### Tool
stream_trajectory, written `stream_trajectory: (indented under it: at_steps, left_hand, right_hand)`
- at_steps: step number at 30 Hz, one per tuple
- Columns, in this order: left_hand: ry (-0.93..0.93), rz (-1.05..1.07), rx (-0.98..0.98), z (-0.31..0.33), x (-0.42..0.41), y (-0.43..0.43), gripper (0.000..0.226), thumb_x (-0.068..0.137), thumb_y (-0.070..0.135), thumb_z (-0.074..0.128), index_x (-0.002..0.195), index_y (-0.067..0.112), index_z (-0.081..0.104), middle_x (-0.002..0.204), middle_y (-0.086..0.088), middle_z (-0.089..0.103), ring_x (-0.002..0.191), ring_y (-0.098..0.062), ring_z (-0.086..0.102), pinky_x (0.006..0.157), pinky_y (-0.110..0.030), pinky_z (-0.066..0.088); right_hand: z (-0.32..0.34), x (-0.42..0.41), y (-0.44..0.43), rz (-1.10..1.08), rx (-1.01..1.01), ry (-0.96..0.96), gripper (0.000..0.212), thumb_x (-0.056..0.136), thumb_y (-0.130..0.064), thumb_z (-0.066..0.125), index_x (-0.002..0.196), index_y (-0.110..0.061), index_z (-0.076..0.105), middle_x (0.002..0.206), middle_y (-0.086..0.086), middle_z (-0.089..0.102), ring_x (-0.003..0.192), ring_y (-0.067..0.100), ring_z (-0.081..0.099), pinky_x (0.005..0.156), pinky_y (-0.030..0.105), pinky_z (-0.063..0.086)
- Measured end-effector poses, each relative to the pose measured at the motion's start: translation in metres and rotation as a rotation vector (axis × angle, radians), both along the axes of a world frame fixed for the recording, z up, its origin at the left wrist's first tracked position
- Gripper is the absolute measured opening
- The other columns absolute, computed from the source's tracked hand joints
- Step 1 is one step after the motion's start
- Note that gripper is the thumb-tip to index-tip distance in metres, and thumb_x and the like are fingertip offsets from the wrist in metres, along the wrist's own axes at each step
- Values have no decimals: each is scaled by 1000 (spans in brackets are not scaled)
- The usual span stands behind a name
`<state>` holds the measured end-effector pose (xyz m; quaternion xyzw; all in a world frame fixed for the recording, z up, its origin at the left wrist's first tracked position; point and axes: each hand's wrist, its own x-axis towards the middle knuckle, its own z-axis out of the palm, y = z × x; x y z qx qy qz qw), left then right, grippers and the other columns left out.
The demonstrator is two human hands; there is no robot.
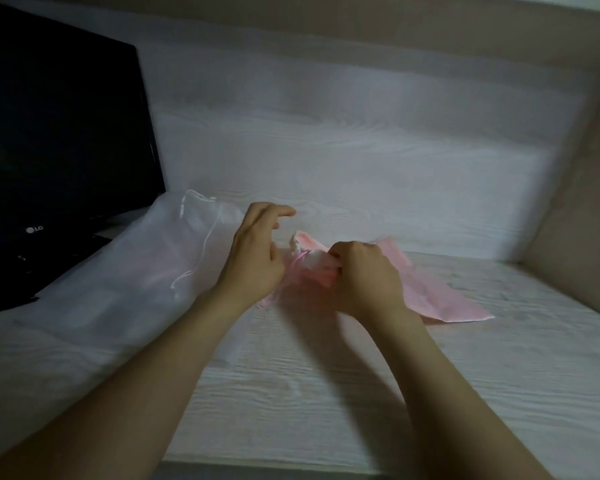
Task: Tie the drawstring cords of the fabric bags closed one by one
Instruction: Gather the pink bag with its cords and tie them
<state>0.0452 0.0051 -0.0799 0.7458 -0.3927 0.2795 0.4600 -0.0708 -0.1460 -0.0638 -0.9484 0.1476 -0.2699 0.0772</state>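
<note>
A pink fabric bag (pixel 437 289) lies flat on the white wood-grain desk (pixel 326 375), its gathered mouth pointing left. My right hand (pixel 364 275) is closed on that bunched neck. My left hand (pixel 257 251) sits just left of it, fingers curled and forefinger stretched out, with the thin pink cord (pixel 291 268) running under its palm; the grip on the cord is hidden. A sheer white drawstring bag (pixel 125 271) lies to the left, its white cord (pixel 201 244) loose on top.
A black monitor (pixel 59 161) stands at the far left, its base partly under the white bag. A beige wall panel (pixel 575 216) closes off the desk's right side, and the desk's back board rises behind the bags.
</note>
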Motion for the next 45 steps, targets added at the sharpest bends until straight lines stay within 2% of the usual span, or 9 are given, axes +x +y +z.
stream_trajectory:
  at_steps: [4, 8, 16, 20, 23, 31, 35, 39, 45]
  left_hand:
    - [225, -89, -14, 13, -12, -2, 95, 69, -24, 47, 154, 19, 45, 151, -3, 40, 129, -16, 50, 78, -18, 53]
    - [349, -211, 32, 26, -25, -1, 93, 73, -15, 56, 153, 30, 42, 153, 4, 40, 137, -18, 50, 106, -29, 48]
    - [469, -350, -178, 101, -79, 17, 37, 94, 6, 76, 123, 15, 55, 105, 9, 73, 88, -1, 72, 69, -13, 53]
    - [424, -387, -236, 137, -105, 25, 25, 98, 15, 73, 116, 24, 58, 111, 6, 74, 103, -7, 71, 80, -22, 57]
    - [403, -403, -304, 162, -119, 35, 23, 91, 24, 73, 110, 24, 60, 112, -6, 75, 104, -19, 73, 88, -37, 58]
    - [292, 137, -199, 175, -104, 85, 14, 99, 35, 56, 99, 22, 60, 97, 5, 63, 103, -28, 61, 74, -34, 41]
    - [123, 495, -8, 155, -82, 103, 36, 100, 48, 56, 123, 20, 49, 124, -10, 63, 110, -40, 63, 80, -39, 41]
    - [-127, 591, 13, 131, -47, 111, 43, 99, 35, 63, 129, 12, 44, 128, -22, 57, 111, -43, 59, 86, -48, 46]
    - [-202, 803, 263, 103, -7, 114, 35, 90, 6, 63, 123, 10, 54, 143, -23, 42, 119, -45, 46, 96, -54, 38]
  right_hand:
    - [24, -28, 11, -252, -250, -231, 37, 71, 2, 58, 91, -27, 72, 75, -3, 61, 99, 30, 54, 89, 45, 26]
    - [56, -49, 23, -182, -230, -531, 44, 72, -2, 45, 100, -26, 70, 85, -3, 70, 102, 31, 55, 90, 42, 21]
    - [109, -92, 35, -19, -246, -1012, 32, 89, -2, 57, 114, -17, 70, 107, 4, 66, 108, 30, 57, 99, 43, 35]
    - [131, -101, 35, 4, -67, -1121, 41, 91, -1, 58, 131, -8, 57, 127, 12, 59, 121, 32, 55, 110, 48, 37]
    - [143, -104, 33, 21, 50, -1167, 35, 93, -7, 57, 127, -2, 52, 120, 15, 57, 106, 38, 61, 94, 51, 47]
    - [134, -89, 49, 172, 430, -857, 11, 91, -14, 51, 100, -20, 49, 91, 4, 65, 73, 18, 61, 71, 40, 53]
    - [111, -53, 63, 219, 538, -740, 24, 86, 2, 49, 90, -20, 58, 72, -6, 66, 56, 8, 55, 58, 29, 42]
    - [97, -19, 76, 215, 540, -594, 43, 84, 1, 49, 111, -18, 76, 112, -1, 74, 102, 15, 67, 90, 23, 48]
    - [68, 24, 96, 378, 436, -373, 70, 87, -34, 61, 151, -11, 43, 141, 0, 42, 125, 20, 51, 103, 26, 38]
